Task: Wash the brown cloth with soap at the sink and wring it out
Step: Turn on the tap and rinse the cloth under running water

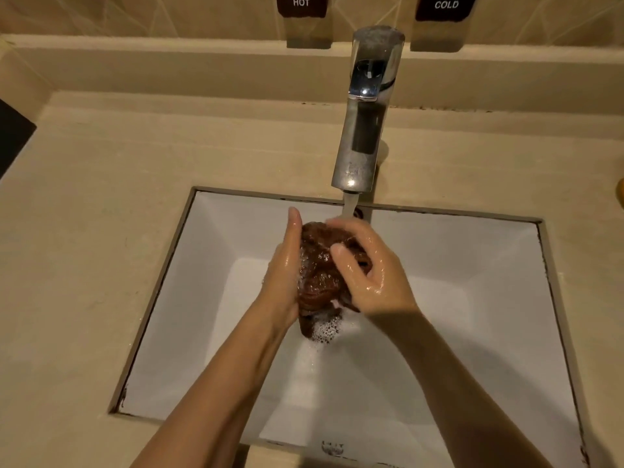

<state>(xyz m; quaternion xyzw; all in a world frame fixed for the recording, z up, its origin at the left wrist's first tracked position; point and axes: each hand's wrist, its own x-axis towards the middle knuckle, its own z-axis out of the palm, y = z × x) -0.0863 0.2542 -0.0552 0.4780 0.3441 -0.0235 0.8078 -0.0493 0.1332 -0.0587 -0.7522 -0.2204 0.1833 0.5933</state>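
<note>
Beige worktop [101,197], white rectangular sink [472,265] sunk into it, chrome tap [364,123] running.

Brown cloth [320,275] is bunched into a wad just under the stream, clear of the sink floor.

Risk: the cloth is slick. If you ease your hold it could drop, and a hard squeeze under the flow may splash the worktop.

Your left hand [283,275]: fingers [293,228] straight and together, flat on the cloth's left side.

Your right hand [374,271]: fingers curled over its top, thumb on the front.

Suds [326,327] hang from its lower end.
</note>
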